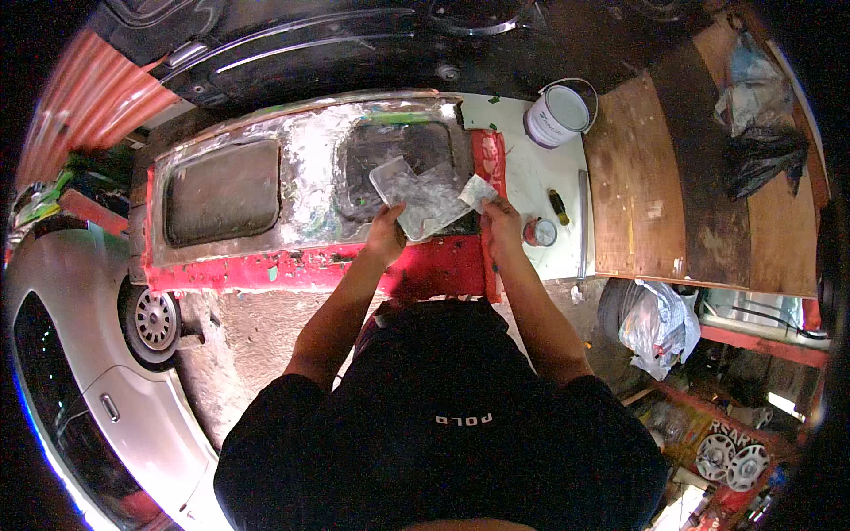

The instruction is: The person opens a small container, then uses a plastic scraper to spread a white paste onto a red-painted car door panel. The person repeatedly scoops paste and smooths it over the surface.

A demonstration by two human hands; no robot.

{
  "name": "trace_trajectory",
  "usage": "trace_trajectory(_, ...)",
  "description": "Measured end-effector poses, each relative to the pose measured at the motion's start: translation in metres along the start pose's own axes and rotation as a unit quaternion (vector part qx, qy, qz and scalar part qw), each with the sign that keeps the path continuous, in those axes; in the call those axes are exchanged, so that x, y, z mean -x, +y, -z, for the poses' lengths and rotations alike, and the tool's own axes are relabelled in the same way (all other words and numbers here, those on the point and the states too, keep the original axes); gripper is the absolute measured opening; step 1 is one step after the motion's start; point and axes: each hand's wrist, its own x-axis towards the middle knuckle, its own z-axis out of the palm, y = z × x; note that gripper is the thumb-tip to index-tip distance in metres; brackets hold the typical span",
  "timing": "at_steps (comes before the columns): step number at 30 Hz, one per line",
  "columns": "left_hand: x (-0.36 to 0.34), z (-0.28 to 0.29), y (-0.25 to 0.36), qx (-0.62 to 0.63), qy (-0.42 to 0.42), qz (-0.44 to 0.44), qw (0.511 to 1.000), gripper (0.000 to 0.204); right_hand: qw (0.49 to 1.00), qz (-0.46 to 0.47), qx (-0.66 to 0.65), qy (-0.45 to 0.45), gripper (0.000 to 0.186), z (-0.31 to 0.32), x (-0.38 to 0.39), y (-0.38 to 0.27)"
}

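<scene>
So there's a silver car (142, 425) over on the left, and in front of the person a big red vehicle panel (305, 159), stripped and patchy white between two rounded openings. Black shirt (443, 425) has pale lettering on it. Next size down, a white bucket (548, 133) with a wire handle and dark print on its side; can't tell if that pale grey top is a lid or contents. Clear shallow plastic tray (410, 202) is up over the panel's right-hand opening, whitish smears all over it, left hand (386, 237) closed on its near edge. Small red tin (540, 232) sits near a screwdriver (558, 207), contents unclear. Right hand (503, 223) is pinching a pale flat square (478, 191) at the tray's right side.
</scene>
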Motion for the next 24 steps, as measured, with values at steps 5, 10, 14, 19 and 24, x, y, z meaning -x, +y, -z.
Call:
trace_trajectory(5, 0.033, -0.038, 0.032, -0.015, -0.016, -0.018, 1.0, 0.038, 0.957, 0.201, 0.208, -0.031, 0.03, -0.035, 0.036, -0.034)
trace_trajectory(10, 0.04, -0.049, 0.05, -0.007, -0.025, -0.025, 0.999, 0.049, 0.87, 0.366, 0.32, -0.084, 0.023, -0.062, 0.053, -0.056)
trace_trajectory(14, 0.043, -0.052, 0.056, -0.007, -0.034, -0.026, 0.999, 0.052, 0.869, 0.365, 0.321, -0.091, 0.022, -0.073, 0.062, -0.064)
trace_trajectory(19, 0.043, -0.051, 0.059, -0.006, -0.025, -0.023, 0.999, 0.05, 0.762, 0.475, 0.435, -0.064, 0.02, -0.083, 0.083, -0.085)
trace_trajectory(24, 0.05, -0.062, 0.061, 0.005, -0.016, -0.036, 0.999, 0.047, 0.719, 0.516, 0.457, -0.086, 0.021, -0.084, 0.09, -0.088)
